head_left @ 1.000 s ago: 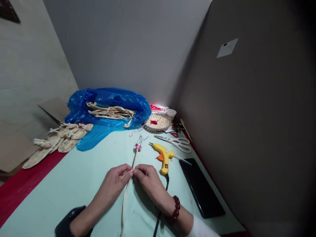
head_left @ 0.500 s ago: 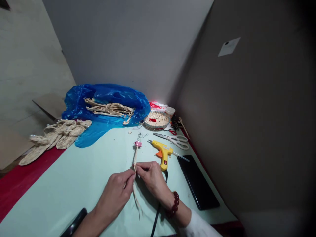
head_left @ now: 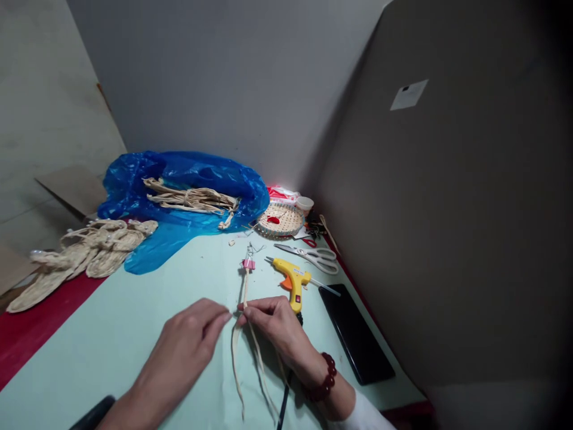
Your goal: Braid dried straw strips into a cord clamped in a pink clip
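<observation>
A thin braid of pale straw strands runs toward me from a pink binder clip on the pale green table cover. My right hand, with a dark red bead bracelet on its wrist, pinches the braid's near end between thumb and forefinger. Below that pinch, loose strands hang apart and fan out toward me. My left hand is just left of the braid, its thumb and fingertips pressed together; whether a strand is between them I cannot make out.
A yellow glue gun, white-handled scissors and a black tablet-like slab lie to the right. Behind are a blue plastic bag with a straw bundle and a woven basket. Straw sandals lie left.
My left hand has moved left, away from the braid. The loose strands are now spread apart instead of hanging together. My right hand still pinches the braid, slightly nearer to me.
</observation>
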A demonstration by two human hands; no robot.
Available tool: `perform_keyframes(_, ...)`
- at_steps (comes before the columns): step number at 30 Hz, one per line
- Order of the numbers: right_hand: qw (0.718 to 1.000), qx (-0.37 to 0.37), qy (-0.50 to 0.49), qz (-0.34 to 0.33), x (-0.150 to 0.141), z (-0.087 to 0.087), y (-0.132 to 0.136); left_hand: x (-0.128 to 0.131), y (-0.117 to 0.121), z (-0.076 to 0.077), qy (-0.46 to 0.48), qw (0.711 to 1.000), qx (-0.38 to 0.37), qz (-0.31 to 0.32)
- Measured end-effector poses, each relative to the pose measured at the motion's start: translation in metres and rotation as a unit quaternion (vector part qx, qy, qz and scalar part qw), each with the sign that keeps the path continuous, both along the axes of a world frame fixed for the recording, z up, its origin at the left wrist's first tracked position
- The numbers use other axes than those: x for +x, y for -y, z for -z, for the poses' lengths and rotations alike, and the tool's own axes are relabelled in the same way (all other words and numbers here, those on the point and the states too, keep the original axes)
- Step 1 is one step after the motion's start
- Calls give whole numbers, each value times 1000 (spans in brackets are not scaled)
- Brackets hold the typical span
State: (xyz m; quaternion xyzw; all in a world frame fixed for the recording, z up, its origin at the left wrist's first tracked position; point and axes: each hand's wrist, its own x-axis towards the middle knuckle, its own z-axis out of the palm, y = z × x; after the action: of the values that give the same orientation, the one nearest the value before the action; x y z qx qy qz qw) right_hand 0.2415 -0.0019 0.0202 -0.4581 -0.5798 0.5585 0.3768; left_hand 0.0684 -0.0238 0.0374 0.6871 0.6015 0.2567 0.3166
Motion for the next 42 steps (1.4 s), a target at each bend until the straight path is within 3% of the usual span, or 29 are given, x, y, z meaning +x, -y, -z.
perform_keyframes(2, 1000, -6, -5, -6, 2, -1, 1, -1, -15, 2, 136, 982, -128, 10)
perform_keyframes(4, 1000, -9, -18, -20, 3, 0, 1, 3, -26, 9, 255, 935, -238, 59)
perform_keyframes(6, 999, -6, -25, -30, 3, 1, 0, 8, -32, 17, 308, 904, -284, 87)
perform_keyframes(10, 998, 11, 49, -22, 3, 0, 2, 11, -32, 26, 310, 900, -300, 63)
perform_keyframes(17, 981, 56, 188, -1, 1, -8, 7, 9, -30, 19, 250, 940, -222, 60)
perform_keyframes(25, 948, 148, 284, -1, 2, -11, 14, 11, -30, 20, 222, 950, -218, 39)
perform_keyframes(30, 909, 230, 347, 21, 2, -5, 21, 10, -29, 24, 220, 952, -210, 45)
perform_keyframes(34, 859, 342, 381, 12, -1, 1, 28, 10, -30, 25, 273, 924, -265, 22)
perform_keyframes(38, 791, 461, 398, -65, -2, 5, 31, 9, -29, 19, 331, 885, -329, 1)
perform_keyframes(42, 735, 506, 431, -130, -3, 9, 31, 7, -28, 15, 371, 865, -337, 11)
